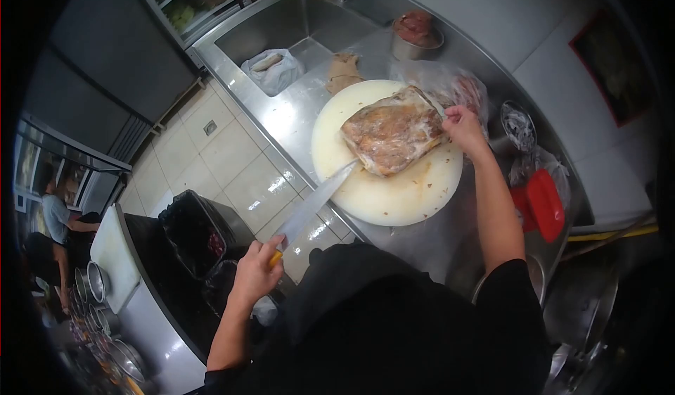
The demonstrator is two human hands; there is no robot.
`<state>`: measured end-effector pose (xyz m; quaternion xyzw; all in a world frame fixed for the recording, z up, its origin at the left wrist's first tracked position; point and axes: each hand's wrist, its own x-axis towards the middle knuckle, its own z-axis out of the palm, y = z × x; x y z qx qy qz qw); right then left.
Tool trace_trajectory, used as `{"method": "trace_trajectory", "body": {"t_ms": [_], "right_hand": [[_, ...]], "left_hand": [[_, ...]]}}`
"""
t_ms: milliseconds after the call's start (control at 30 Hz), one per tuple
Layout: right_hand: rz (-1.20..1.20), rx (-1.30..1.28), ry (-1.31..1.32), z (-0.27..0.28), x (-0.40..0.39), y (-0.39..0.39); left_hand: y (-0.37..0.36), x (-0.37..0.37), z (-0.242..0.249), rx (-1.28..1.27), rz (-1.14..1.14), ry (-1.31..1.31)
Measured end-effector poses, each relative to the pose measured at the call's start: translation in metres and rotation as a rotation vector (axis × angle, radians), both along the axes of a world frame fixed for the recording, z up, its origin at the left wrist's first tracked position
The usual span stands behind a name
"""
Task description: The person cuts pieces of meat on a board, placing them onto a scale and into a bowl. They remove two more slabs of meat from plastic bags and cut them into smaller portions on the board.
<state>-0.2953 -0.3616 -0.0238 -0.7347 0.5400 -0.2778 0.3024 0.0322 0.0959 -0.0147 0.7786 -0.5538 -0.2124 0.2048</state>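
A large slab of meat wrapped in clear plastic (394,131) lies on a round white cutting board (383,191) on the steel counter. My right hand (463,126) grips the far right corner of the wrapped meat. My left hand (254,270) is closed on the yellow handle of a long kitchen knife (316,201). The knife's tip rests against the near left edge of the meat, over the board's rim.
A steel sink (295,22) holds a white bag (273,68). A metal bowl of meat (416,36), bagged meat (464,89), a bowl (519,124) and a red lid (545,205) stand around the board. A black bin (193,230) is on the tiled floor. Other people (56,215) work at far left.
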Motion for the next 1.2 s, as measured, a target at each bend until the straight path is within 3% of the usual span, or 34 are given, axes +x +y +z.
{"method": "trace_trajectory", "body": {"t_ms": [67,267,433,533,633,833,1033,1200], "right_hand": [[0.001,-0.149,0.068,0.017,0.017,0.010],[0.242,0.041,0.270,0.081,0.074,0.104],[0.463,-0.438,0.417,0.038,0.100,0.162],[0.388,-0.578,0.431,0.017,0.121,0.172],[0.295,-0.467,0.466,0.019,0.130,0.170],[0.327,-0.501,0.515,0.003,0.142,0.163],[0.406,-0.705,0.380,0.001,0.093,0.143],[0.176,-0.572,0.302,0.003,0.054,0.144]], "left_hand": [[0.005,0.003,-0.014,-0.024,-0.014,-0.011],[0.004,0.000,-0.034,-0.103,-0.006,0.001],[0.005,0.000,-0.040,-0.188,0.026,0.071],[0.005,-0.002,-0.048,-0.234,0.034,0.113],[0.004,-0.004,-0.050,-0.294,0.029,0.049],[0.026,0.007,-0.038,-0.287,0.197,0.018],[0.024,-0.004,-0.030,-0.210,0.007,0.076],[0.000,-0.018,-0.028,-0.208,-0.086,0.061]]}}
